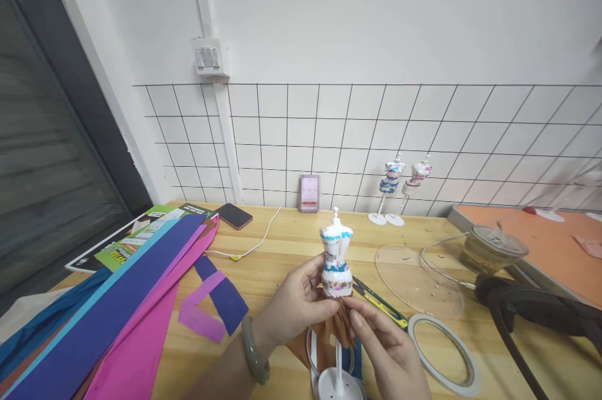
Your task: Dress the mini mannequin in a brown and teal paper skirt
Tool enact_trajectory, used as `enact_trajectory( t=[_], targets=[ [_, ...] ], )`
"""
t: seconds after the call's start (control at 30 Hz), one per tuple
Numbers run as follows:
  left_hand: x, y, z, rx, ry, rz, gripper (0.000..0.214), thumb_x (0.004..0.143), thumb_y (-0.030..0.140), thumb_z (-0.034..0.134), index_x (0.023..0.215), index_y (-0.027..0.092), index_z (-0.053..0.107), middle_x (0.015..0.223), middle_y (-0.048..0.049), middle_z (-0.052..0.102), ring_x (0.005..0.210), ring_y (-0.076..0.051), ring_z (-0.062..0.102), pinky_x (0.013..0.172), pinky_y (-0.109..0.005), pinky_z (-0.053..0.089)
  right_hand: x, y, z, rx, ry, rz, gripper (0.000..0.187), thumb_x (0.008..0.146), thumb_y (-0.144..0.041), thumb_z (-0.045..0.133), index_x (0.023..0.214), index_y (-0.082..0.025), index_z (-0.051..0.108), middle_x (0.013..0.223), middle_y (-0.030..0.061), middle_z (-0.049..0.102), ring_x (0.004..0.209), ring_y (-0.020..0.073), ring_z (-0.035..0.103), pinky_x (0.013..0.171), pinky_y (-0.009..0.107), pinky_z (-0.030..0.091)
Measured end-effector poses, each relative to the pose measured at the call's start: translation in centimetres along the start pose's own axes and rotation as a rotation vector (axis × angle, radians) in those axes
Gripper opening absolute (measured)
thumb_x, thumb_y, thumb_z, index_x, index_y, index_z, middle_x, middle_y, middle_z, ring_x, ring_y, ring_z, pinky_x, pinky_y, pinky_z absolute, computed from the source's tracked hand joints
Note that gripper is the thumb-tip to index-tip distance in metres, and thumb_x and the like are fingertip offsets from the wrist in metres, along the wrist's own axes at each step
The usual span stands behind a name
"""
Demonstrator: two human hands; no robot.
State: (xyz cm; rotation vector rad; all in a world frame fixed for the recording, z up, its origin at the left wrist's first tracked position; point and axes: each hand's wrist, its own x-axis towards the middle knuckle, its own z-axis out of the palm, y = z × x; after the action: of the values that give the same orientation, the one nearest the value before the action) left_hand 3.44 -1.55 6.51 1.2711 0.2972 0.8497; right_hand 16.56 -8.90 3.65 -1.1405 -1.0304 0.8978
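Note:
A small white dress form (pixel 337 268), marked with blue, brown and pink patches, stands upright on a stem above a round white base (pixel 339 385). Wrapped around its lower edge is a gathered piece of brown cloth or crepe paper (pixel 333 326). My left hand (pixel 301 300), with a bangle at the wrist, grips the form from the left, its thumb pressing the brown piece. At the right side, my right hand (pixel 383 340) pinches the top edge of that brown piece between thumb and fingers.
Coloured sheets (pixel 122 300) and purple strips (pixel 219 300) lie left. On the right are a tape roll (pixel 444 353), a yellow-black cutter (pixel 383 306), a clear disc (pixel 418 278), a glass bowl (pixel 493 249) and headphones (pixel 545 306). Two dress forms (pixel 390 184) and phones (pixel 234 216) stand or lie behind.

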Motion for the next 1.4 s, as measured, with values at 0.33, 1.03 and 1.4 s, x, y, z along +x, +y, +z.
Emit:
enact_trajectory(
  t=[0.33, 1.03, 1.4],
  targets=[
    [0.0, -0.1, 0.3, 0.018, 0.034, 0.028, 0.059, 0.069, 0.012, 0.061, 0.123, 0.021, 0.039, 0.109, -0.0083, 0.050, 0.101, -0.020, 0.048, 0.088, -0.035, 0.037, -0.3, 0.4, 0.1, 0.004, 0.014, 0.008, 0.024, 0.068, -0.036, 0.063, 0.086, -0.020, 0.068, 0.063, 0.0030, 0.064, 0.062, 0.0146, 0.059, 0.061, 0.021, 0.049],
    [-0.2, -0.4, 1.0, 0.069, 0.085, 0.091, 0.063, 0.071, 0.007, 0.054, 0.127, 0.025, 0.031, 0.114, -0.0066, 0.046, 0.098, -0.017, 0.049, 0.085, -0.030, 0.040, -0.2, 0.7, -0.3, -0.135, -0.041, -0.010, 0.025, 0.073, -0.038, 0.057, 0.089, -0.022, 0.068, 0.074, 0.0045, 0.066, 0.078, 0.0176, 0.060, 0.074, 0.025, 0.047],
    [-0.6, 0.0, 1.5, 0.101, 0.058, 0.029, 0.068, 0.072, 0.004, 0.052, 0.131, 0.024, 0.024, 0.125, -0.0099, 0.041, 0.102, -0.019, 0.050, 0.088, -0.033, 0.040, -0.3, 0.4, -0.8, -0.359, 0.021, -0.169, 0.018, 0.074, -0.034, 0.056, 0.079, -0.021, 0.067, 0.080, 0.0060, 0.067, 0.079, 0.0201, 0.061, 0.070, 0.026, 0.049]
  ],
)
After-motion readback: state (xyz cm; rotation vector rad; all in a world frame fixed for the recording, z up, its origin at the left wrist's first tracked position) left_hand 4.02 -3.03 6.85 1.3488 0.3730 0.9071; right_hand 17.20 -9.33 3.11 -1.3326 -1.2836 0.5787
